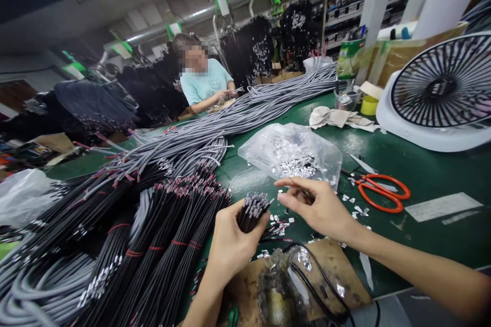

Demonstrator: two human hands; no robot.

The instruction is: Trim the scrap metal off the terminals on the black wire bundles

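Note:
My left hand (236, 237) is wrapped around a bundle of thin black cables (250, 219), whose pale grey tips point up and away from me. Just to the right of those tips is my right hand (318, 207), its thumb and index finger apart and the other fingers loosely curled. No object shows in its grasp. Beyond it lies a clear plastic bag (268, 145) with small silver and black pieces inside. Below both hands sits a worn brown board (345, 276) bearing a grimy metal device (278, 291) and a loop of black cable.
Bundles of black cables (161, 245) tied with red bands fill the left. Long grey cables (245, 112) stretch across the table behind. Orange-handled scissors (383, 191), silver scraps and a white fan (433, 97) are at right. A person (203, 82) in light blue sits opposite, handling cables.

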